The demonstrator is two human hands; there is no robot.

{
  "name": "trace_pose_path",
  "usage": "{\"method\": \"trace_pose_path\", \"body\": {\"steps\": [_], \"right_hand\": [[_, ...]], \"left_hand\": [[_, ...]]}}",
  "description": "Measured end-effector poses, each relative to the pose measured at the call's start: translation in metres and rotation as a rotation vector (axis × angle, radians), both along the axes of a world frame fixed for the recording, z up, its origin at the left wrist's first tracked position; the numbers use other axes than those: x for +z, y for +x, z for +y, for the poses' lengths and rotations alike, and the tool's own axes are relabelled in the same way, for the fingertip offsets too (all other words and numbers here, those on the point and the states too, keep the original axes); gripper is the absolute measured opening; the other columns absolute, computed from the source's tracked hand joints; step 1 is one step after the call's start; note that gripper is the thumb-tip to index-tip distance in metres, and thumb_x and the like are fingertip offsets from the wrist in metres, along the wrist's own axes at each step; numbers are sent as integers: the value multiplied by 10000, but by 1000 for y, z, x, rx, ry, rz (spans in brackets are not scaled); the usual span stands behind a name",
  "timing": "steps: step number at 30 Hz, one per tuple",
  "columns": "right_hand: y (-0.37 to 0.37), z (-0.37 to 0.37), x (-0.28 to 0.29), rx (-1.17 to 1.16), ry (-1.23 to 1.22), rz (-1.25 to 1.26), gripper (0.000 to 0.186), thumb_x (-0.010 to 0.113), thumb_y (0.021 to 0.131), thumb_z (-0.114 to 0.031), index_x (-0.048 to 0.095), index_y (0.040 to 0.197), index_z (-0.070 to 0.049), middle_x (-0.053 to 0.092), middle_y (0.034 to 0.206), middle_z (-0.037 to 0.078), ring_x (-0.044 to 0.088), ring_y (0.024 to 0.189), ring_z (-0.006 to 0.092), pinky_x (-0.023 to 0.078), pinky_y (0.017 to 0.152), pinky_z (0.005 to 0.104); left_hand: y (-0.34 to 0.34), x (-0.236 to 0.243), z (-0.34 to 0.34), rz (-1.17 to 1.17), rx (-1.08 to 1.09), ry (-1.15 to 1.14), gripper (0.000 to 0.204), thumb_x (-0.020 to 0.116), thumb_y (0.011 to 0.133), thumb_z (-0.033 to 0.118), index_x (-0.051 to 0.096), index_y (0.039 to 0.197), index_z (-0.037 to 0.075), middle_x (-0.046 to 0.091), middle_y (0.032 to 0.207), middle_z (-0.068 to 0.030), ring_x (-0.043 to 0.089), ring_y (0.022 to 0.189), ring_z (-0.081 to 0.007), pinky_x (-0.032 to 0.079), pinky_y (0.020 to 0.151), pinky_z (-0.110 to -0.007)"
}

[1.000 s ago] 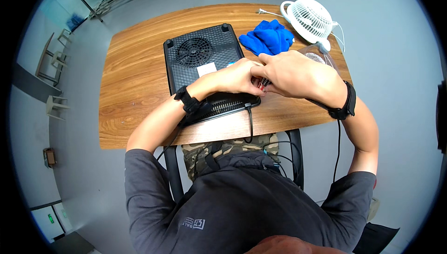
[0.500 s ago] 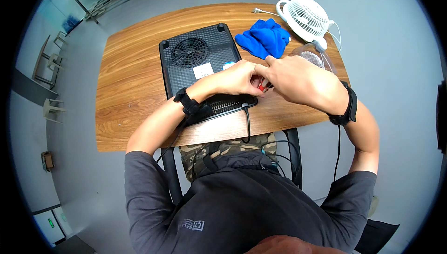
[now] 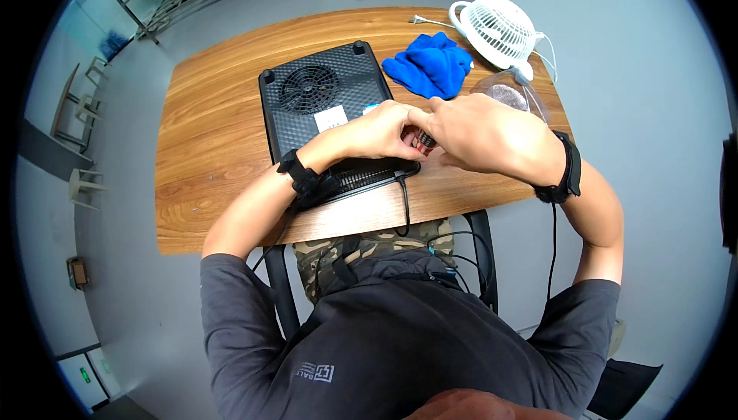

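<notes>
A black induction cooker (image 3: 342, 97) lies upside down on the wooden table, with its round fan grille, corner feet and white label facing up. Over its near right corner my left hand (image 3: 377, 134) is closed, thumb and fingers pinched at a small red and black tool (image 3: 423, 141) with a ribbed dark part. From the right, my right hand (image 3: 492, 137) curls against the same tool, its fingers meeting those of my left hand. Most of the tool is hidden, and its working end cannot be made out.
Behind my hands lies a crumpled blue cloth (image 3: 430, 65). A white fan (image 3: 498, 31) and a clear plastic bag (image 3: 511, 95) with something grey inside stand at the back right. A black cord (image 3: 407, 208) hangs from the cooker over the near edge of the wooden table (image 3: 200, 151).
The view has shifted slightly. More of the tool's ribbed dark part shows between my hands, and the right hand's fingers have turned a little around it. The cooker stays in place.
</notes>
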State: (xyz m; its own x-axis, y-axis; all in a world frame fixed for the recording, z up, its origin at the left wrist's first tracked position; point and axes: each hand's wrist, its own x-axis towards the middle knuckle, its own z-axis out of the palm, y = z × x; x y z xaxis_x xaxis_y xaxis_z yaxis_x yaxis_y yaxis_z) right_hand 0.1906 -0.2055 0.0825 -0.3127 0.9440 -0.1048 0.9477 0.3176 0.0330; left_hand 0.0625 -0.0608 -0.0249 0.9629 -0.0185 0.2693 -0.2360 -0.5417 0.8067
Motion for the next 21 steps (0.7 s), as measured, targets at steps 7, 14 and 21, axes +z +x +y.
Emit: {"method": "trace_pose_path", "body": {"steps": [7,14,21], "right_hand": [[-11,20,20,-161,-311,-15,428,706,906,-341,689,779,68,674,695,215,693,711,378,558,649,427],[-17,17,11,-102,-177,-72,377,694,910,-340,688,894,37,684,714,203,694,712,366,554,661,451],[-5,20,-2,-107,-164,-30,329,602,966,-324,686,900,-12,685,712,183,696,693,343,555,632,424]], "left_hand": [[-1,-2,-4,36,26,-73,304,846,729,168,685,918,-8,667,798,-76,617,708,-178,520,681,-328],[-2,-7,1,55,92,84,319,840,740,201,704,944,-4,669,734,-82,654,686,-203,520,657,-333],[1,-10,9,136,-1,-54,353,842,746,180,681,996,-9,715,838,-79,676,772,-193,537,744,-331]]}}
